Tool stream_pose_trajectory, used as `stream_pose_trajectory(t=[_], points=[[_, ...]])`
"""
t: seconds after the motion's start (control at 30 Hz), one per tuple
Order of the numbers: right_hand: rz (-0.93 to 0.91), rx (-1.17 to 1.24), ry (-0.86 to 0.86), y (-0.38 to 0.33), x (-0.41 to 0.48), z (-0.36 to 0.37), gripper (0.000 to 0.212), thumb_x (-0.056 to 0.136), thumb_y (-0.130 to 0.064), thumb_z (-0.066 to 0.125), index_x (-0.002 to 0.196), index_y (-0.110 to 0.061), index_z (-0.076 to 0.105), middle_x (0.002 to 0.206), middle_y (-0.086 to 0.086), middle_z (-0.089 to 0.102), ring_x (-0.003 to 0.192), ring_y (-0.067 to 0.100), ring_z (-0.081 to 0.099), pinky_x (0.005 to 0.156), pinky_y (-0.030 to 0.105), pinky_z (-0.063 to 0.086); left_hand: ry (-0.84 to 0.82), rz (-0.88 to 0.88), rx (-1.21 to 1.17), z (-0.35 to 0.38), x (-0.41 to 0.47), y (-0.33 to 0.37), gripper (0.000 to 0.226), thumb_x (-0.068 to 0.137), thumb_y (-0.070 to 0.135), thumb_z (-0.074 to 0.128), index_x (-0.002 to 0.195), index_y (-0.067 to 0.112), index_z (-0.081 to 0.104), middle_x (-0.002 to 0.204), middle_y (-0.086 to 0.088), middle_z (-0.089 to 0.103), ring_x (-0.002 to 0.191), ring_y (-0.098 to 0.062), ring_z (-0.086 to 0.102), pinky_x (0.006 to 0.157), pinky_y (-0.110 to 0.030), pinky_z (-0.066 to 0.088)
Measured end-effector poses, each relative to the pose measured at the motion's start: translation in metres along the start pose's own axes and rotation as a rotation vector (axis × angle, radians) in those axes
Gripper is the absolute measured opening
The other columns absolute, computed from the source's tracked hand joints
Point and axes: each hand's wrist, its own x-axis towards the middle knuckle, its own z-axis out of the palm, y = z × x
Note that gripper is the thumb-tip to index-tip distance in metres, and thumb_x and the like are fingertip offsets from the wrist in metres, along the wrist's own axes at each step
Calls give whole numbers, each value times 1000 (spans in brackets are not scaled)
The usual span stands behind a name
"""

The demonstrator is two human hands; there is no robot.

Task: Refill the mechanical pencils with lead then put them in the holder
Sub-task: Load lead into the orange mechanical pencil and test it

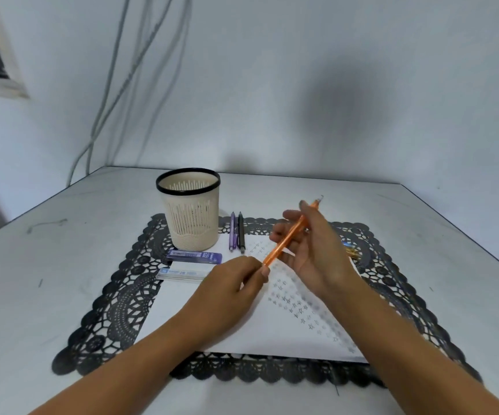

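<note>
an orange mechanical pencil (289, 236) is held slantwise above the white paper (242, 322) by the right hand (311, 250), fingers curled round its barrel. its lower end is pinched by the left hand (236, 283). the holder (190, 209) stands on the desk (47, 265), well apart to the left.

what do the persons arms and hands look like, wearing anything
The left hand and right hand are bare: no gloves, rings or bracelets show. The left forearm and right forearm are also bare down to the picture's lower edge, with no sleeve, watch or band in view.
</note>
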Motion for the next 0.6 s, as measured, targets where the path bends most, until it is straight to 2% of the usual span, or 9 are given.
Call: stream_pose_trajectory(t=[0.07,0.13,0.23,0.33,0.43,0.53,0.6], points=[[15,237,20,-1,2,1,32,93,-40,44,81,-13,55,58,2,55,56,16,56,59,31,44,-3,16,17,2,0,-1,24,92,37,44,82,20,59,75,6,57,71,-4,48,60,-17,35],[38,422,-13,0,2,1,38,90,-45,42,70,-14,51,50,-1,42,44,13,42,51,24,38,1,28,10,3,0,-1,22,90,37,48,76,23,55,71,8,54,69,-2,46,58,-14,33],[81,626,-85,4,1,-5,50,83,-58,39,59,-15,40,48,-3,27,39,11,27,43,19,26,-20,53,23,4,-2,0,21,88,39,51,72,26,52,69,10,53,69,-1,46,58,-12,32],[99,675,-137,7,0,-13,58,79,-66,36,51,-16,34,43,-4,23,35,10,21,42,18,18,-65,91,49,6,-2,2,23,87,39,53,67,31,46,68,11,52,70,-3,45,59,-14,33],[112,669,-157,8,0,-15,60,79,-66,36,46,-17,31,37,-4,21,36,9,10,42,18,12,-102,130,51,7,-3,1,23,87,38,56,67,35,44,69,12,52,72,-4,47,60,-13,34],[117,650,-145,6,0,-17,59,79,-62,35,42,-17,29,33,-4,20,40,11,4,42,17,10,-121,162,3,5,-4,0,17,86,44,52,75,30,54,75,13,56,77,-4,50,65,-14,37],[103,630,-127,4,0,-19,52,74,-57,38,41,-17,28,32,-4,20,40,11,4,42,15,10,-141,181,-15,4,-5,1,24,84,44,47,86,25,61,83,15,60,84,-2,51,71,-11,38]])
